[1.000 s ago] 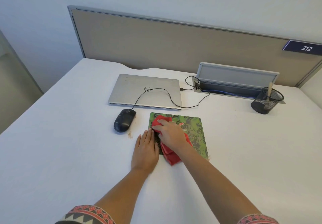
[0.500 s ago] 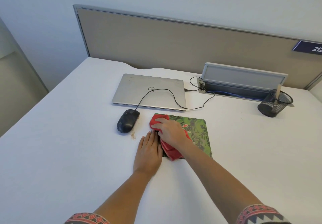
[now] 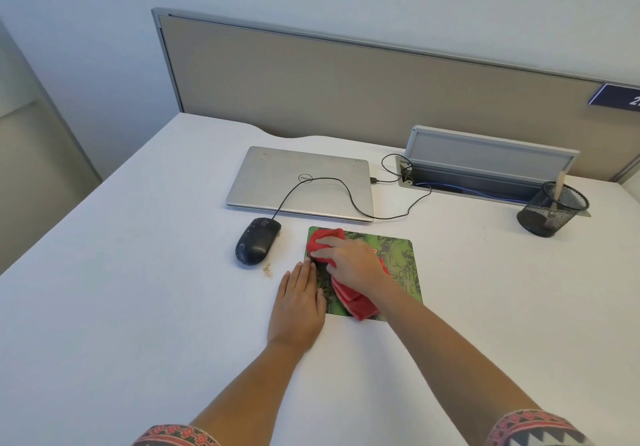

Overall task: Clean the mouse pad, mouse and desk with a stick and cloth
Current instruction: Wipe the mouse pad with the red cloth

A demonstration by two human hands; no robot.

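A green patterned mouse pad [image 3: 403, 265] lies on the white desk [image 3: 138, 307]. My right hand [image 3: 349, 262] presses a crumpled red cloth [image 3: 353, 298] onto the pad's far left part. My left hand [image 3: 299, 301] lies flat, fingers together, on the pad's left edge and the desk, holding nothing. A dusty black wired mouse [image 3: 258, 240] sits on the desk left of the pad. A small patch of brown crumbs [image 3: 267, 270] lies just in front of the mouse. A wooden stick [image 3: 559, 185] stands in a black mesh cup [image 3: 550, 209] at the far right.
A closed silver laptop [image 3: 301, 182] lies behind the mouse and pad, with the mouse cable [image 3: 346, 192] looping over it to an open cable box [image 3: 485, 168]. A beige partition [image 3: 346, 92] closes the desk's back.
My right hand with the red cloth has slid slightly toward the pad's far left corner. My left hand stays flat in place. The camera view has shifted left.
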